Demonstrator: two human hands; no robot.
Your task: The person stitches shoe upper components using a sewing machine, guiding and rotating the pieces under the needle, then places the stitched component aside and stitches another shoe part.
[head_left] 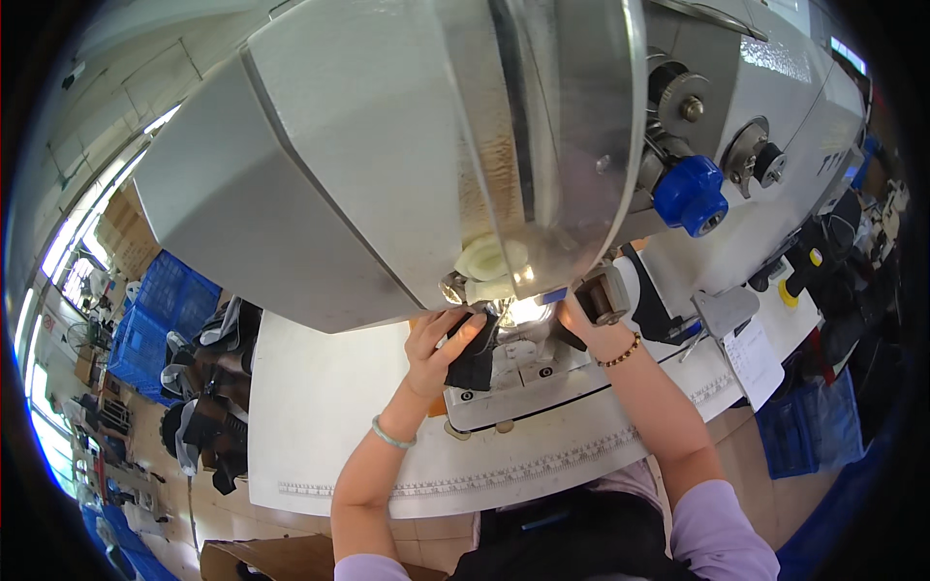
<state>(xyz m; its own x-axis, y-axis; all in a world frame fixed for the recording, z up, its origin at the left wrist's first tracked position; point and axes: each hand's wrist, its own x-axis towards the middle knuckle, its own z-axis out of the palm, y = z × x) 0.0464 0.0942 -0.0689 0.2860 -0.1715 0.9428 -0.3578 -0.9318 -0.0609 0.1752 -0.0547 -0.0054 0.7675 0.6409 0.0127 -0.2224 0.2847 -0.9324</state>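
A large grey-white sewing machine (pixel 358 126) fills the upper half of the view, and its lamp lights the needle area. My left hand (pixel 436 344) is closed on a piece of black fabric (pixel 472 368), thumb on top, just left of the light. Part of that fabric hangs down over the metal plate (pixel 518 373) toward me. On the other side of the needle area is my right hand (pixel 584 327), close to the presser parts. Its fingers are hidden behind the machine, so what they touch does not show.
The white table (pixel 320 416) has a printed ruler along its front edge. A paper sheet (pixel 754 363) lies at the right. Blue crates (pixel 160 324) and dark shoe parts (pixel 208 416) stand to the left, another blue crate (pixel 809 426) to the right. A cardboard box (pixel 271 557) is below.
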